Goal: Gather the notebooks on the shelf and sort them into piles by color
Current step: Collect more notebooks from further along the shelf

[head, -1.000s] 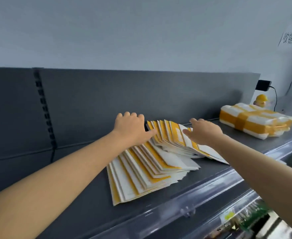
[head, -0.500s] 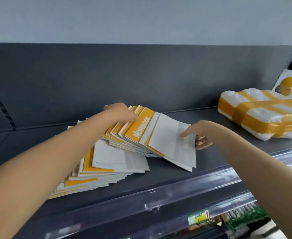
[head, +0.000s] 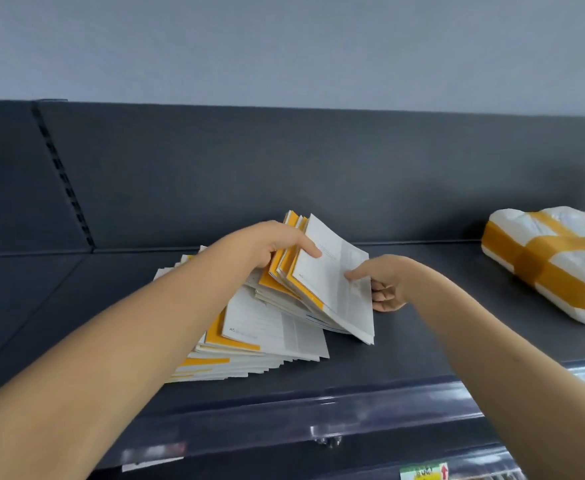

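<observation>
One dark grey shelf (head: pixel 422 348) spans the view, backed by a dark panel (head: pixel 284 174) with a slotted upright (head: pixel 63 178) at left. A clear price rail (head: pixel 318 414) runs along the front edge of the shelf.

At far right on the shelf lies a white wrapped bundle (head: pixel 554 265) banded with orange tape, well apart from the notebooks.

At centre the orange-and-white notebooks form two groups. A fanned pile (head: pixel 267 341) lies flat on the shelf, white back covers facing up, edges stepped toward the front. A tilted stack (head: pixel 332 282) leans over the rear right part of that pile, its far edge raised.

The left hand (head: pixel 277 244) grips the raised stack from the left: thumb pressed on the uppermost white cover, remaining fingers curled behind the notebooks and hidden.

The right hand (head: pixel 384 282) pinches the right edge of the uppermost cover, thumb on top, fingers curled beneath the edge.

A yellow-green label (head: pixel 424 472) shows on the shelf below, text unreadable.
</observation>
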